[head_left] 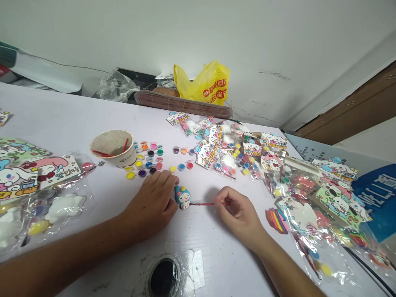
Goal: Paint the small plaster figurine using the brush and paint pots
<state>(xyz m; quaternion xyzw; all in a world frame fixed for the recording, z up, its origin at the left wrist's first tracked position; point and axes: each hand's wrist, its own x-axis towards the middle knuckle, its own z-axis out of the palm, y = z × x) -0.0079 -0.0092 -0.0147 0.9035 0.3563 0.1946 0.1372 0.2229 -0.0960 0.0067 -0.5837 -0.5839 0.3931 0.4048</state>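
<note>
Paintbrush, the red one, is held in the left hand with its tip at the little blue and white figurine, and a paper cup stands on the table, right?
Not quite: the head view shows the red paintbrush in the right hand, not the left hand. Its tip is indeed at the figurine, and the paper cup does stand on the table.

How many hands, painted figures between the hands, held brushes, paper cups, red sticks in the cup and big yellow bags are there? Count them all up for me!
Left hand and right hand: 2
Painted figure: 1
Held brush: 1
Paper cup: 1
Red sticks in the cup: 2
Yellow bag: 1
Total: 8
</note>
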